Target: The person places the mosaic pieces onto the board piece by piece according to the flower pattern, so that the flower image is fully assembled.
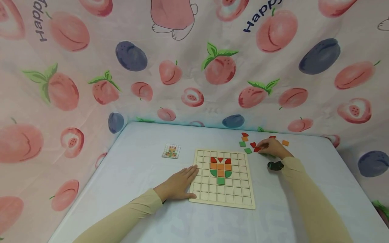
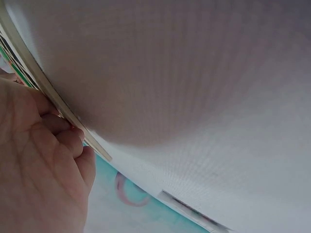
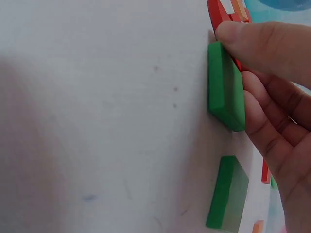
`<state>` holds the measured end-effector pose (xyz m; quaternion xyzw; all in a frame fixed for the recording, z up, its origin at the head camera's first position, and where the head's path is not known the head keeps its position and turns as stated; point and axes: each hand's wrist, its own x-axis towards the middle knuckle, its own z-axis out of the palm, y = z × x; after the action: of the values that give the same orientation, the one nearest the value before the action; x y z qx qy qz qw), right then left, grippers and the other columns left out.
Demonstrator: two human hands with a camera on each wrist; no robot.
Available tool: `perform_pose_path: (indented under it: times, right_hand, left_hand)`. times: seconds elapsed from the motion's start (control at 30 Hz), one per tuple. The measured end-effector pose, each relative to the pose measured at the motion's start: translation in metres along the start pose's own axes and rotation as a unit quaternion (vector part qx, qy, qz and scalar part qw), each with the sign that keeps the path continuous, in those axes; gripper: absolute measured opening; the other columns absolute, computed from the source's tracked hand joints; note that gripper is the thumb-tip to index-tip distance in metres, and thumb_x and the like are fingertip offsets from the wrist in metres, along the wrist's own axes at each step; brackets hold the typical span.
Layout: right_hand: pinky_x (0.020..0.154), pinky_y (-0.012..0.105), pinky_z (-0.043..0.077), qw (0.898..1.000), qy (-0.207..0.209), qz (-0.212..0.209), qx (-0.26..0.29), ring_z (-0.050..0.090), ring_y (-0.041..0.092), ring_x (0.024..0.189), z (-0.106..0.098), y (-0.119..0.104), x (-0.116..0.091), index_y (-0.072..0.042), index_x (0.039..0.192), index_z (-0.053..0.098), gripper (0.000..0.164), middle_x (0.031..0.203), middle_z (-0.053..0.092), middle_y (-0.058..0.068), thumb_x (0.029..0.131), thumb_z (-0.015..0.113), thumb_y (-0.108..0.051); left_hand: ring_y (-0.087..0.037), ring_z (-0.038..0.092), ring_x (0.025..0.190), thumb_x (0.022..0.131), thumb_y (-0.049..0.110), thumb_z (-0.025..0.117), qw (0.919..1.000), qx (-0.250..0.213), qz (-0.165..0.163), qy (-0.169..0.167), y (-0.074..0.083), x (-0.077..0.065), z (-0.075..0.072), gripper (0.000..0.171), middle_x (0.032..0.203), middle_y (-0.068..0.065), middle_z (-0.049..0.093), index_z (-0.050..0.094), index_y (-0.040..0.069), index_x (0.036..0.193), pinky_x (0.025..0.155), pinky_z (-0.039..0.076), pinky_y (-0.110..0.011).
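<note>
A wooden grid board (image 1: 206, 195) lies on the table, with red, orange and green tiles (image 1: 221, 166) set in a tulip-like shape. My left hand (image 1: 179, 184) rests along the board's left edge, its fingers straight and the thumb spread to the near corner. The left wrist view shows the fingertips at the board's side (image 2: 53, 94). Off to the right, my right hand (image 1: 271, 147) pinches a small red tile (image 1: 257, 149) between thumb and fingertips. Seen from the right wrist, a green tile (image 3: 226, 87) stands close by the thumb and partly covers the red one.
Left of the board lies a small pattern card (image 1: 171, 151). Loose pieces are scattered beyond the board's right side: green tiles (image 1: 242, 143), an orange tile (image 1: 285, 143) and several red ones (image 1: 244, 134). A fruit-printed cloth (image 1: 194, 67) hangs behind the table.
</note>
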<state>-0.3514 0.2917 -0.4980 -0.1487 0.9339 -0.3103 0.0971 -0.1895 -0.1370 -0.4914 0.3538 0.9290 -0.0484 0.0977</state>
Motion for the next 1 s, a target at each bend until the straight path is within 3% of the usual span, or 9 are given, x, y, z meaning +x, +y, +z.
perform_pose_path:
  times: [0.23, 0.6, 1.0]
  right_hand:
    - [0.066, 0.024, 0.049, 0.999, -0.023, -0.031, -0.006, 0.058, 0.012, 0.075, 0.002, -0.011, -0.003, -0.001, 0.095, 0.071, 0.018, 0.087, 0.070, 0.010, 0.079, 0.073, -0.009]
    - [0.061, 0.023, 0.050, 0.997, -0.066, -0.034, 0.014, 0.056, 0.011, 0.068, 0.006, -0.019, -0.005, 0.000, 0.090, 0.069, 0.019, 0.075, 0.066, 0.003, 0.075, 0.077, -0.010]
    - [0.071, 0.029, 0.052, 0.997, -0.049, -0.057, -0.024, 0.058, 0.015, 0.080, 0.013, -0.029, -0.005, -0.002, 0.092, 0.071, 0.020, 0.090, 0.067, 0.010, 0.077, 0.077, -0.013]
  left_hand:
    - [-0.023, 0.014, 0.147, 0.087, 0.068, 0.042, 1.0000, -0.002, -0.003, -0.003, -0.001, 0.000, 0.001, 0.094, 0.159, -0.011, 0.011, 0.015, 0.005, 0.151, 0.119, 0.021, -0.035]
    - [-0.023, 0.014, 0.147, 0.087, 0.067, 0.043, 1.0000, -0.007, -0.001, -0.003, -0.001, 0.001, 0.002, 0.093, 0.159, -0.011, 0.011, 0.015, 0.005, 0.151, 0.119, 0.021, -0.036]
    - [-0.022, 0.014, 0.147, 0.087, 0.068, 0.042, 1.0000, -0.002, -0.003, -0.002, 0.000, 0.001, 0.002, 0.094, 0.159, -0.011, 0.011, 0.015, 0.005, 0.151, 0.119, 0.022, -0.035]
